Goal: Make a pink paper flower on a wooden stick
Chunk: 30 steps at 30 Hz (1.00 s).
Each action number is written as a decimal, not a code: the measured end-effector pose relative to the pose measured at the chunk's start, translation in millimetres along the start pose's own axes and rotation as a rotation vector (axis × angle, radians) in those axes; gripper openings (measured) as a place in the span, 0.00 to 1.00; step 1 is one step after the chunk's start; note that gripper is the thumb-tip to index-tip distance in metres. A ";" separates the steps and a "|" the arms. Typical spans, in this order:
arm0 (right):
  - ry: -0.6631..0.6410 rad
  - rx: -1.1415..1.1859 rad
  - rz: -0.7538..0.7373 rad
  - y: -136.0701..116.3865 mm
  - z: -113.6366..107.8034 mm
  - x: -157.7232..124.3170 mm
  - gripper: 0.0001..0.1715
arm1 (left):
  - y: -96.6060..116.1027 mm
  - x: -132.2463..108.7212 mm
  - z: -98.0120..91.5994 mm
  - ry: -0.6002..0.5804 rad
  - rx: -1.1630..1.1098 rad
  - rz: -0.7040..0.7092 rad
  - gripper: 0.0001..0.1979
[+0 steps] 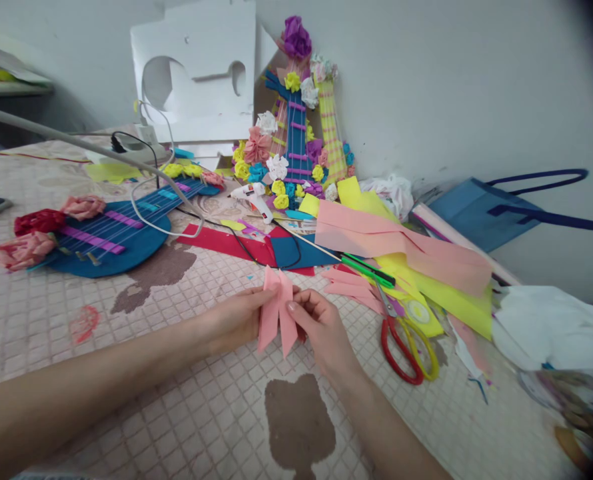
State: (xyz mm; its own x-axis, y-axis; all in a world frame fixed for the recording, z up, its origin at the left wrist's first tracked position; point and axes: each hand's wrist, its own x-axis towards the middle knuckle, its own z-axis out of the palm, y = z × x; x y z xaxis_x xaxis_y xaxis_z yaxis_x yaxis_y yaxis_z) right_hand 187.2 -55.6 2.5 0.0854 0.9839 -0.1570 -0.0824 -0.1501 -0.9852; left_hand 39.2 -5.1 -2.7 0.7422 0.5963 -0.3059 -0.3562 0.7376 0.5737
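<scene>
Two slant-ended pink paper strips [270,317] are held up over the table at the centre, side by side with a narrow gap. My left hand [241,317] pinches the left strip, thumb on its front. With thumb and fingers, my right hand [321,327] grips the right strip [287,320]. More cut pink strips [354,290] lie just beyond my right hand. Near them rest scissors [401,350] with red and yellow handles, and a green cutter knife [369,269].
A blue paper guitar [111,240] with paper flowers lies at left. Further back are a white glue gun [254,198], flower-decorated guitars [296,140] and a white cut-out board [201,60]. Pink and yellow sheets [401,243] spread at right, beside a blue bag [481,213]. A white cable [76,137] crosses the left.
</scene>
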 end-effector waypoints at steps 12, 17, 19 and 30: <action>0.020 -0.124 -0.077 8.7 -0.9 2.3 0.12 | -4.8 3.5 -5.0 -0.006 0.014 -0.001 0.15; 0.008 -0.089 -0.055 2.2 -0.1 0.4 0.12 | -5.0 4.1 -1.9 0.001 0.024 -0.008 0.18; -0.002 -0.057 -0.056 1.2 0.3 0.2 0.12 | -4.9 3.5 0.9 0.026 0.032 -0.008 0.18; 0.001 -0.031 -0.051 3.4 -1.2 1.6 0.12 | 2.4 -2.9 18.5 0.031 0.023 -0.057 0.25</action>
State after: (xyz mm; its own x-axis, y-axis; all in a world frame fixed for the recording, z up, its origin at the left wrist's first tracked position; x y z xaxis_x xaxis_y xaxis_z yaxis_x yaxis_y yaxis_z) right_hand 188.2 -54.7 -1.2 0.0902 0.9902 -0.1062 -0.0475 -0.1022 -0.9936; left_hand 46.6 -10.9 13.7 0.7430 0.5633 -0.3614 -0.3003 0.7632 0.5721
